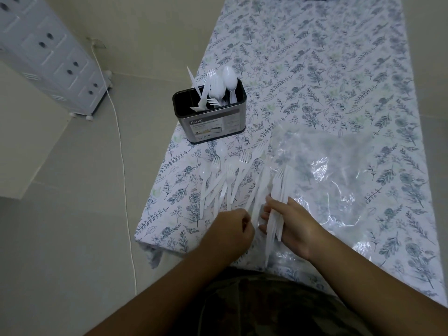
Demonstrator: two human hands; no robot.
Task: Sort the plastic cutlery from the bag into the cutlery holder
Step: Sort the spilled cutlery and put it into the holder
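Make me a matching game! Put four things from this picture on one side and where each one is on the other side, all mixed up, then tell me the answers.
Things:
1. cutlery holder
2. plastic bag
3. bundle of white cutlery
4. loose forks and spoons

Places:
A. held in the right hand
B. spread on the tablecloth between the holder and the left hand
C. standing near the table's left edge, with cutlery already in it
D. lying flat and see-through, to the right of the loose pile

Pairs: 1-C, 2-D, 3-A, 4-B
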